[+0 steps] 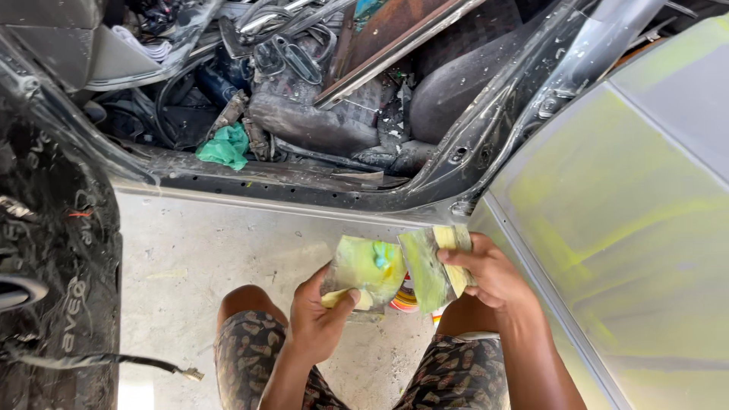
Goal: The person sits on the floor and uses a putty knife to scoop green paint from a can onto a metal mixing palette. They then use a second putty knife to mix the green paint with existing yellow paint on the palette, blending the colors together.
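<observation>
The person was squatting on the concrete floor (197,258) next to a stripped-out car, knees up in patterned shorts (250,357), so both hands met low in front, right over the gap between the legs.

Left hand (319,319) was closed on a flat mixing board (364,269) smeared with yellow-green filler, thumb clamped over the near edge and fingers underneath. It was held roughly level, which I'd guess kept the paste from sliding off; there was a small blue-green blob near the middle of it. Right hand (486,273) was gripping a spreader (433,269), fingers wrapped round the far end, the blade angled down toward the board and almost touching its right edge. Looked like the position you'd use for scraping or working filler, though contact wasn't clear.

Below the two, between the knees, a small round tin (405,300) with a red and white rim sat on the floor, mostly hidden by the board.

On the right, the car's body panel (630,228) was coated in patchy yellow-green, same colour as the stuff on the board. Far side, the open door sill (288,178) showed a gutted interior full of junk, with one crumpled green rag (225,146). On the left a black tyre (53,250) stood close, a loose cable (152,364) trailing off it.

Count: two hands, one board, one spreader, one tin, one rag, one tyre.
</observation>
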